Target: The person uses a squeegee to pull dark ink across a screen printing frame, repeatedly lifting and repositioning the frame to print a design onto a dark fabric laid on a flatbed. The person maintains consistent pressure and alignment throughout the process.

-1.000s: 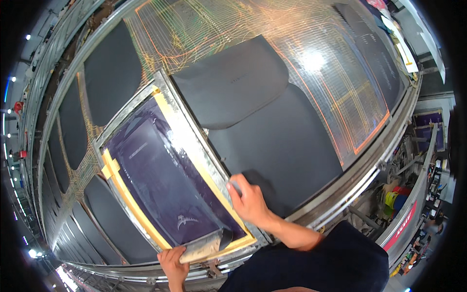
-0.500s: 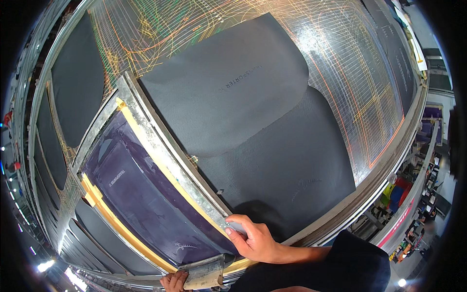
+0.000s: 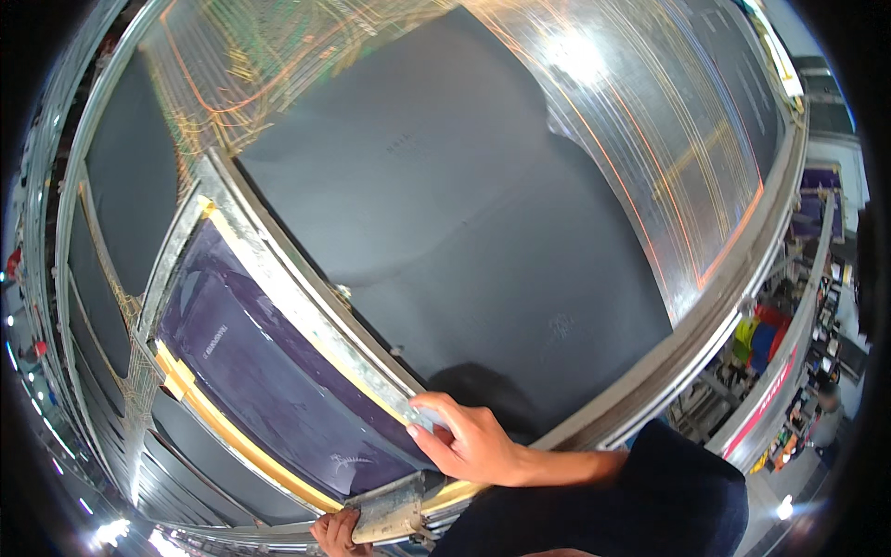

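Screen [image 3: 269, 367], purple, yellow-taped, lies on the tabletop [image 3: 640, 167], long axis slanting upper left to lower right, near end toward you. Your left grip [image 3: 338, 533] holds the squeegee [image 3: 390, 520]; your right grip [image 3: 475, 446] clasps the frame [image 3: 290, 277].

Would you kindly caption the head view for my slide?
A person's right hand grips the metal screen frame; the left hand holds a squeegee-like tool.

By the near edge of the surface [image 3: 664, 190], the left grip [image 3: 339, 532] holds a squeegee [image 3: 388, 513] at a purple-meshed frame [image 3: 295, 290]; the right grip [image 3: 473, 444] clasps the frame's right side, beside a dark sheet [image 3: 436, 213].
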Demonstrator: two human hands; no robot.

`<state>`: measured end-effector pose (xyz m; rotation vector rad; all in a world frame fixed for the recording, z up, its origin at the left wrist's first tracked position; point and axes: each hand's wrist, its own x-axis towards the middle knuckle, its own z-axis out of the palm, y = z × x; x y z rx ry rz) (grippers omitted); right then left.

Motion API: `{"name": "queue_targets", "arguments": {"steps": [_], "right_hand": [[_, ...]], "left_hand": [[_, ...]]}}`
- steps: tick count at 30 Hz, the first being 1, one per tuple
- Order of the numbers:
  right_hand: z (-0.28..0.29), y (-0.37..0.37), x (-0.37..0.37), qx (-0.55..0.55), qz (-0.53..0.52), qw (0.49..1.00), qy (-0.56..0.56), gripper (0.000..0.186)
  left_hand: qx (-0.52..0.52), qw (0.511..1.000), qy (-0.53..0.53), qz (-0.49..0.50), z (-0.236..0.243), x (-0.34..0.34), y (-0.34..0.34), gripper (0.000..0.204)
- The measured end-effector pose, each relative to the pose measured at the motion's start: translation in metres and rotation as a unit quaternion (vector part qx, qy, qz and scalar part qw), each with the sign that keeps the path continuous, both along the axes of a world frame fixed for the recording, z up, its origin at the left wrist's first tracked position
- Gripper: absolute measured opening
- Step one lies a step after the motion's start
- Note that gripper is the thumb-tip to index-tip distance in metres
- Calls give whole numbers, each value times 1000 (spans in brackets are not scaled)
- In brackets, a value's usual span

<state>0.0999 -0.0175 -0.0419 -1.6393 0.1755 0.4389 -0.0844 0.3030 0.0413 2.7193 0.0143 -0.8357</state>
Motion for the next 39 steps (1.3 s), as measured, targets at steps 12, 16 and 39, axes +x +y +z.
{"name": "queue_targets", "arguments": {"steps": [12, 16, 39], "right_hand": [[-16, 3, -17, -59, -45, 995, -71, 35], [-17, 9, -25, -102, -49, 989, -96, 34], [-16, 23, -24, -311, -49, 937, -149, 40]], "left_hand": [[17, 995, -76, -64, -13, 14, -20, 40], [-14, 984, -145, -98, -9, 2, -20, 46], [-53, 924, -369, -82, -47, -102, -16, 48]]}}
